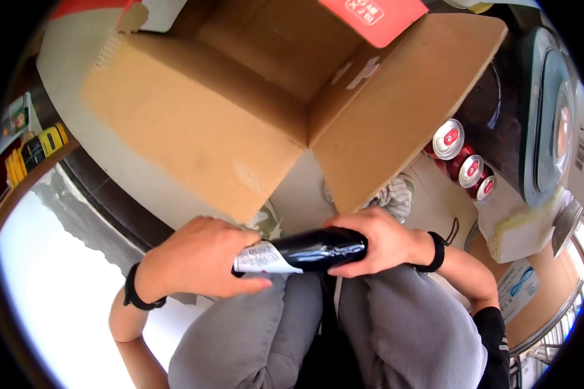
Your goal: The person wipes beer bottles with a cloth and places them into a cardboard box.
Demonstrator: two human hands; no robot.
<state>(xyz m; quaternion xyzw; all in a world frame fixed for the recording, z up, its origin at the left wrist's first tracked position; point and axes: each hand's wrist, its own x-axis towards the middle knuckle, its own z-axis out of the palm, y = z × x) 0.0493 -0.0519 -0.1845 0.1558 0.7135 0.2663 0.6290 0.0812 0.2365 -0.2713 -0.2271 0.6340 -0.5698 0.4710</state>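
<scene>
Across my lap, above the grey trousers, lies a dark glossy bottle (318, 249) held level between both hands. A white label with small print (263, 258) wraps its left part. My left hand (198, 256) is closed round the labelled end, thumb below and fingers above. On the other end, my right hand (379, 243) grips the dark bare part; the palm hides that tip. Just beyond the hands stands a large open cardboard box (194, 123), its near flaps folded outward and its visible inside bare brown.
Several red cans (470, 170) stand on the right beside a dark container with a grey-green lid (542, 117). A round wire-rimmed stand (545, 285) holds a printed card (519, 288). On the left, yellow-and-black packages (42, 149) sit on a shelf. A red flap (376, 16) hangs over the box.
</scene>
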